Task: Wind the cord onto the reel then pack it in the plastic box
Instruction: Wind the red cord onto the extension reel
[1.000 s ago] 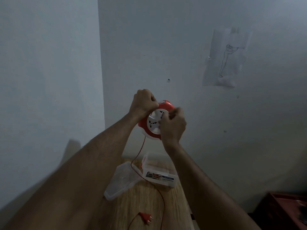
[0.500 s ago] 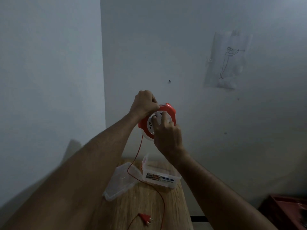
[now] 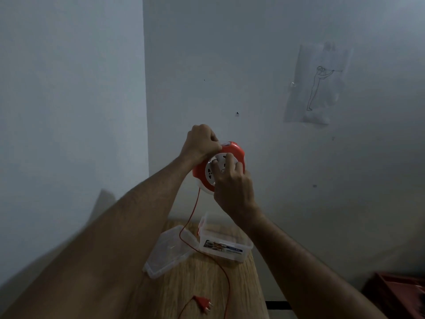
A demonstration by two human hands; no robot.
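I hold a round red and white cord reel (image 3: 236, 151) up in the air above the table. My left hand (image 3: 200, 142) grips its upper left rim. My right hand (image 3: 232, 180) lies over the white socket face, fingers curled on the centre disc. A thin red cord (image 3: 192, 217) hangs from the reel's underside, runs over the table past the box and ends in a red plug (image 3: 202, 305) near the front edge. The clear plastic box (image 3: 224, 245) stands open on the table, with its lid (image 3: 170, 249) lying beside it on the left.
The narrow wooden table (image 3: 197, 284) stands in a room corner, with walls close on the left and behind. A sheet of paper with a line drawing (image 3: 317, 88) is stuck on the back wall. A dark red crate (image 3: 400, 293) sits at the lower right.
My right hand has turned on the reel's white face, its fingers shifting from the right rim to the centre. The reel stays held up in about the same place.
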